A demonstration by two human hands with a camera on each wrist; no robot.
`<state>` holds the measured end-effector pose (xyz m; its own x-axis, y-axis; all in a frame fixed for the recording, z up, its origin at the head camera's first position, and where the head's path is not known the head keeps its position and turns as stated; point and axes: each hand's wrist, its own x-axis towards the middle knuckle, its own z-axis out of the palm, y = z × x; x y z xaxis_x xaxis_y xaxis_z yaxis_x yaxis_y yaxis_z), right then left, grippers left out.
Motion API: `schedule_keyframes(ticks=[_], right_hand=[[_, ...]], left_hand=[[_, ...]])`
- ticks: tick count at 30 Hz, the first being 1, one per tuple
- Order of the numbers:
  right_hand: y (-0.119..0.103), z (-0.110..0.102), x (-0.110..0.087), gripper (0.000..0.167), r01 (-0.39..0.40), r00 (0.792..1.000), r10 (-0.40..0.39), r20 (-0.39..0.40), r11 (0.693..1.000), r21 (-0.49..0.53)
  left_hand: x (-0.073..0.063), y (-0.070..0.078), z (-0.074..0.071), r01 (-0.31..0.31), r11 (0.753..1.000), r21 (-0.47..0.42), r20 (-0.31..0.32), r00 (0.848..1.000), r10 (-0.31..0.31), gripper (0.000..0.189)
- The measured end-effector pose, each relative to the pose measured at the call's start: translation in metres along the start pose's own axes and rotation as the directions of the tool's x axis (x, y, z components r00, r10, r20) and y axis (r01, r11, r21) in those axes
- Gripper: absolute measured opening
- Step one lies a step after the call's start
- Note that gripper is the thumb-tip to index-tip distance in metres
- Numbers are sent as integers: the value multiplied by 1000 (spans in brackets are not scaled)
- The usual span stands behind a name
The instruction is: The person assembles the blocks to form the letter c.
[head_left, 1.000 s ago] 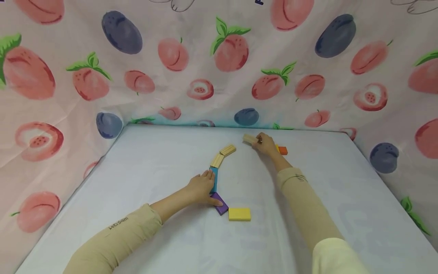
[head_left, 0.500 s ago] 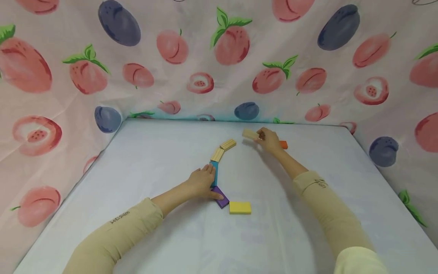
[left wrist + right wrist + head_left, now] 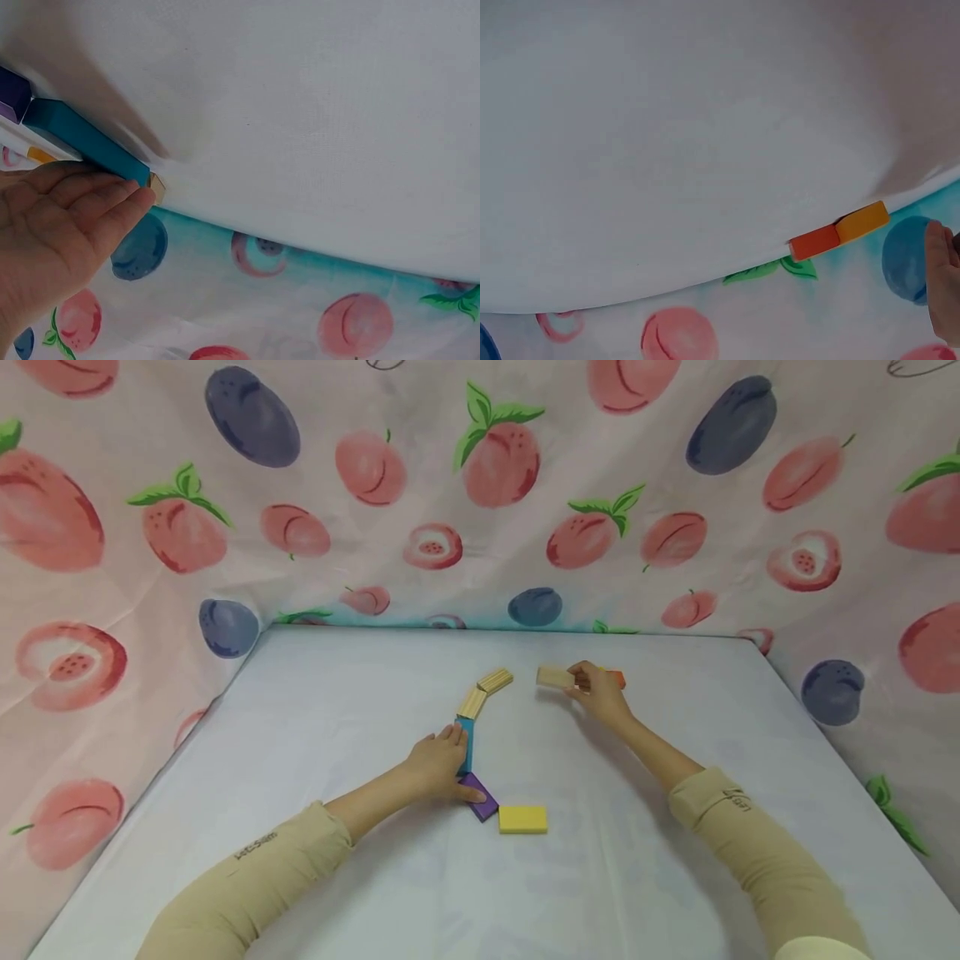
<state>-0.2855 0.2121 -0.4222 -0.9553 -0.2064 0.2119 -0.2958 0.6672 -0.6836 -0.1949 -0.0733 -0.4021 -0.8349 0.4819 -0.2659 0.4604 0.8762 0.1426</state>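
White tabletop (image 3: 645, 868): stretches back to the cloth, faintly creased.
Backdrop cloth (image 3: 517, 539): rises behind and along both sides, tinted turquoise at the back edge.
Printed fruit (image 3: 501, 464): pink, some halved, many with green leaves (image 3: 517, 413), among dark blue ovals (image 3: 252, 417).

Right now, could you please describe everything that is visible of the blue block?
The blue block is a plain, straight-edged bar, perhaps painted wood. It lies on the white surface, pointing away from the person, between the purple block and a pale wooden block, touching or nearly touching both. The left hand rests against it, hiding part.
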Motion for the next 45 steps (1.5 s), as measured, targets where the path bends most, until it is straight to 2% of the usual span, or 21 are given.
schedule_keyframes(ticks=[6,11,18,27,38,45], right_hand=[[-1,4,3,32,-9,1000,9,9,1000,-6],[0,9,9,31,-13,1000,13,25,1000,1],[8,16,25,30,-11,999,12,39,1000,-6],[8,23,45,35,-31,993,37,112,998,-54],[6,27,55,34,-45,993,54,105,995,-89],[6,26,61,33,-63,986,77,148,994,-92]], left_hand=[[2,1,-1,-23,1000,-4,-10,1000,23,102],[1,1,0,-6,1000,-2,-2,1000,6,103],[-2,1,1,2,1000,-4,0,1000,-2,104],[-3,-1,5,2,1000,-11,-8,1000,-2,105],[-1,-1,1,-7,1000,11,-10,1000,8,104],[1,-2,2,-2,1000,12,-14,1000,3,106]])
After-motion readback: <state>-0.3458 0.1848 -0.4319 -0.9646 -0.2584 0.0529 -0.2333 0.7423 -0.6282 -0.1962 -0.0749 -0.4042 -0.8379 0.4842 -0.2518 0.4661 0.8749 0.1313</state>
